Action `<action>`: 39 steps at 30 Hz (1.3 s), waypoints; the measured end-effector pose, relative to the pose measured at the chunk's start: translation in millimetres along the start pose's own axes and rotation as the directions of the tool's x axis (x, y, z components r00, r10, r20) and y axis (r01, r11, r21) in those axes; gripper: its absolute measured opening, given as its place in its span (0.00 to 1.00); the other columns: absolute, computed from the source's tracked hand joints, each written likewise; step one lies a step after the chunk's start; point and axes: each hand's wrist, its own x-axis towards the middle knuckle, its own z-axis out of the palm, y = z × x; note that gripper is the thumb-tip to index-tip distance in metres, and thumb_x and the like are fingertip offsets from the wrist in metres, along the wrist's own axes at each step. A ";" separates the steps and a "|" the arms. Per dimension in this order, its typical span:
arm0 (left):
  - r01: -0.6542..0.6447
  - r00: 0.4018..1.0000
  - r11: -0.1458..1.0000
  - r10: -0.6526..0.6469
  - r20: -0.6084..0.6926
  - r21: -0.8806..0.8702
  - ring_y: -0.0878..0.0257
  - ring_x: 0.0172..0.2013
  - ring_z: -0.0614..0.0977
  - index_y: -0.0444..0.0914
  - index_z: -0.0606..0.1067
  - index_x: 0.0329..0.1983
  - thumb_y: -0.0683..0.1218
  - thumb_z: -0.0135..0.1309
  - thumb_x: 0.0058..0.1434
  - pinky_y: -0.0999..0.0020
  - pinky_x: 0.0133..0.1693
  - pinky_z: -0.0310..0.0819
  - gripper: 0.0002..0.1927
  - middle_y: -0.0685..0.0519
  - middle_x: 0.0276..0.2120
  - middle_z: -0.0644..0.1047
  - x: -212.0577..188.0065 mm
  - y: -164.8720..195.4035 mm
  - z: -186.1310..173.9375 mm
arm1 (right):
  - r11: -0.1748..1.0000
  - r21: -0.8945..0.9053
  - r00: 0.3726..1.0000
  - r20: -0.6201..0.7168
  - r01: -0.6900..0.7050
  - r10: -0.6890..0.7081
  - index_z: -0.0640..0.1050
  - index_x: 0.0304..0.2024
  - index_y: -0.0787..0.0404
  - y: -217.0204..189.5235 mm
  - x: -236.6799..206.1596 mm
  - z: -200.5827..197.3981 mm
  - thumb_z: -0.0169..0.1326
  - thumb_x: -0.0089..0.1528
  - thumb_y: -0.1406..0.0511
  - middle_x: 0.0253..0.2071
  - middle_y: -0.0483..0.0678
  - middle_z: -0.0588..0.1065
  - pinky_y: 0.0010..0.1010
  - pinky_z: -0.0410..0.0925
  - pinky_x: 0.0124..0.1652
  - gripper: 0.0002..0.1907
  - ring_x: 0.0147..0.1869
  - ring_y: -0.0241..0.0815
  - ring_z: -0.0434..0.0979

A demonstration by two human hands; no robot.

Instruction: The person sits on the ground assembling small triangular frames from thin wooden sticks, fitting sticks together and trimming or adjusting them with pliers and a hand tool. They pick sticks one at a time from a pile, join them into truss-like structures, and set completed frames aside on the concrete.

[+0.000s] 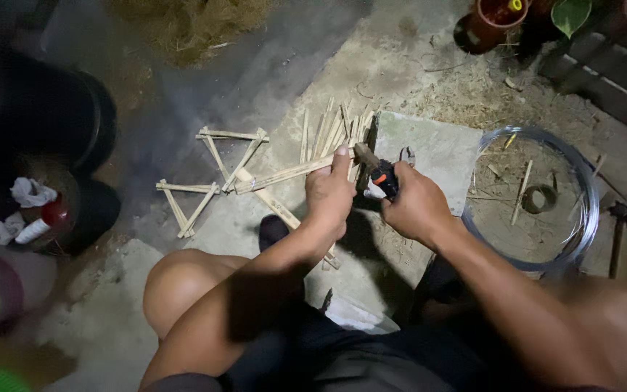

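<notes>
At frame centre, the left hand [330, 192] pinches a bamboo strip [284, 175] whose long axis runs left. The right hand [416, 205], just beside it, clasps pliers [382, 174] at the strip's near end.

The floor is rough grey concrete [248, 80], dusty and strewn with bits of straw, lit by one bright pool of light in the middle while the edges fall into darkness. A pale flat stone slab [444, 149] lies on it. A heap of dry brown straw [190, 22] sits at the top. Terracotta flower pots [491, 18] with a green leaf [571, 14] stand in the upper right corner. Dark round black tubs [52, 123] crowd the left side, with crumpled white rags [30, 192] beside them.
</notes>
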 end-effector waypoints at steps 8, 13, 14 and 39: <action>0.040 0.999 0.998 -0.039 0.034 -0.043 0.65 0.17 0.67 0.35 0.77 0.33 0.62 0.51 0.66 0.66 0.21 0.59 0.25 0.55 0.17 0.70 3.6 10.3 -1.0 | 0.938 0.329 0.988 -0.068 -0.106 0.135 0.69 0.59 0.61 -7.1 -9.6 -9.0 0.59 0.57 0.62 0.37 0.58 0.77 0.47 0.73 0.43 0.29 0.40 0.60 0.81; 0.091 0.996 0.996 -0.091 0.017 0.004 0.66 0.16 0.65 0.35 0.78 0.33 0.63 0.51 0.66 0.66 0.20 0.56 0.27 0.53 0.16 0.69 1.8 13.6 -3.8 | 0.982 -0.063 0.926 -0.326 0.180 -0.191 0.71 0.59 0.67 -9.5 -16.6 -12.0 0.62 0.56 0.60 0.47 0.62 0.74 0.50 0.69 0.46 0.31 0.48 0.64 0.76; 0.095 0.995 0.995 -0.095 0.018 -0.007 0.65 0.16 0.65 0.34 0.78 0.33 0.63 0.51 0.66 0.65 0.19 0.55 0.27 0.53 0.16 0.69 1.6 13.0 -3.9 | 0.982 -0.067 0.933 -0.307 0.176 -0.188 0.71 0.59 0.66 -10.5 -18.2 -11.5 0.62 0.57 0.59 0.48 0.62 0.74 0.50 0.69 0.47 0.31 0.49 0.65 0.75; 0.018 0.987 0.986 0.008 0.158 -0.164 0.67 0.19 0.72 0.36 0.80 0.45 0.57 0.49 0.70 0.71 0.19 0.61 0.20 0.56 0.22 0.73 -8.5 20.2 -11.1 | 0.955 -0.106 0.875 -0.383 0.277 -0.296 0.69 0.61 0.69 -16.1 -32.1 -21.2 0.64 0.61 0.61 0.45 0.63 0.73 0.48 0.70 0.45 0.31 0.46 0.64 0.76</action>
